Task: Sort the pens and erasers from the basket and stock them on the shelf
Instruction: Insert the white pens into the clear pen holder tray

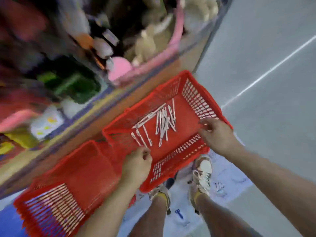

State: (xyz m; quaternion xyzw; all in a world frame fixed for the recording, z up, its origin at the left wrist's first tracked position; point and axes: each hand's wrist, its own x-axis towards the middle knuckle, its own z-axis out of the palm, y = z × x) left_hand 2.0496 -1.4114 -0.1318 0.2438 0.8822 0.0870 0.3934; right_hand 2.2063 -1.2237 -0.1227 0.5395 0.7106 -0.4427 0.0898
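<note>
A red plastic basket (193,93) is held up above the floor, with several white pens (160,124) lying loose on its bottom. My left hand (136,163) grips its near left rim, fingers curled over the edge. At the near right rim my right hand (217,132) grips the edge with curled fingers. No erasers can be made out in the basket. The view is motion-blurred.
A second red basket (56,199) lies lower left, touching the first. A blurred shelf (89,120) of colourful goods and plush toys fills the upper left. Grey floor with a white line (266,72) spreads right. My shoes (201,175) stand on printed paper below.
</note>
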